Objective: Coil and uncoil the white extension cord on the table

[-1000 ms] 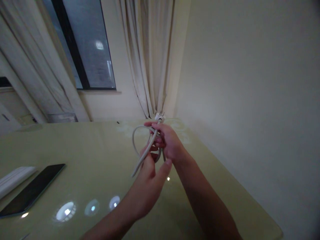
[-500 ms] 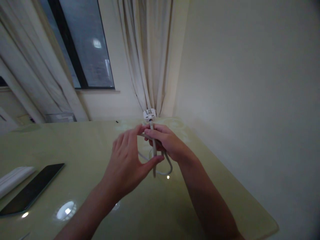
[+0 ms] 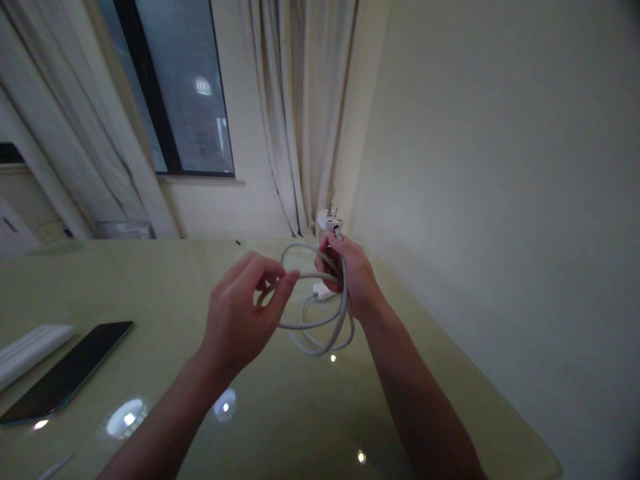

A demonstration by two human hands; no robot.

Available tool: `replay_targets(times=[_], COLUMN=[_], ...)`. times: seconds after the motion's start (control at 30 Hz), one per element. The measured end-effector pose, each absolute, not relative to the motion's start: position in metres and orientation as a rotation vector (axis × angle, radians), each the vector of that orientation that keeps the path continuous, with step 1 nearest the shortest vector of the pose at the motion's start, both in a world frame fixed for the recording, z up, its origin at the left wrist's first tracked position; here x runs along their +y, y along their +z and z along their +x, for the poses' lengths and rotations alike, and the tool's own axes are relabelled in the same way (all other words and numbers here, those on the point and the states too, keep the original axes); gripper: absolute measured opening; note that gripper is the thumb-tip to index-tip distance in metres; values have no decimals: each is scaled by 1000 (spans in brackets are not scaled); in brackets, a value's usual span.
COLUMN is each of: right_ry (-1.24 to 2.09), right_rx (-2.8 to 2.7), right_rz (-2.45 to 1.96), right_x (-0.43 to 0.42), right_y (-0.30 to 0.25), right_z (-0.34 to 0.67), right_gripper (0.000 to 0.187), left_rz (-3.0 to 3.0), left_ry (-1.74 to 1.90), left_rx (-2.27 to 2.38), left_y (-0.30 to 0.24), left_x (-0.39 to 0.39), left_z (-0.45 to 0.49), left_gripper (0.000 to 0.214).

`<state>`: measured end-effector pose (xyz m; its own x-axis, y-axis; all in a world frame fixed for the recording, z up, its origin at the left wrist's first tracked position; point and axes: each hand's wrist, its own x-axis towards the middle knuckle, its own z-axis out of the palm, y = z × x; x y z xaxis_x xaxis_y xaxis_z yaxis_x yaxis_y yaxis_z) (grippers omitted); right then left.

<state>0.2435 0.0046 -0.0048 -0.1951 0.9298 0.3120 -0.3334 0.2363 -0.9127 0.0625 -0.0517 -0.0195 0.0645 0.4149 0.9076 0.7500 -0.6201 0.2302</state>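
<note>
Head view: cable (image 3: 344,293) looks partly coiled; my right hand (image 3: 359,273) grips loops toward the table's (image 3: 165,287) far edge, left hand (image 3: 241,313) pinching an ungathered stretch.

Cable (image 3: 343,310) before curtain (image 3: 313,120) — tablet (image 3: 67,370), seemingly, on table (image 3: 280,413) at left.

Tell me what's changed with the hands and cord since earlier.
The left hand has moved left, away from the right hand, pinching a strand of cord. The cord's loops spread wider, and a small white block now shows. The right hand keeps its hold; the dark slab on the table stays put.
</note>
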Motion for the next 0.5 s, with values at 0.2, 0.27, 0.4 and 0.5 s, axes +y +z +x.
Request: replay_targets(times=[0.2, 0.27, 0.4, 0.5], right_ry=[1194, 1192, 1217, 1194], right_rx=[-1074, -1038, -1006, -1007], right_rz=[-590, -571, -578, -605], right_x=[3, 3, 3, 4], right_y=[-6, -7, -8, -9], right_z=[235, 234, 233, 232], right_gripper=[28, 27, 28, 31], left_rz=[-2200, -2441, -2787, -2936], left_ry=[-1495, -1477, -1311, -1276], left_rx=[-949, -1094, -1387, -1549], left_y=[-24, -29, -40, -47], left_x=[-64, -65, -59, -52], left_z=[78, 85, 97, 97], left_gripper=[14, 13, 28, 27])
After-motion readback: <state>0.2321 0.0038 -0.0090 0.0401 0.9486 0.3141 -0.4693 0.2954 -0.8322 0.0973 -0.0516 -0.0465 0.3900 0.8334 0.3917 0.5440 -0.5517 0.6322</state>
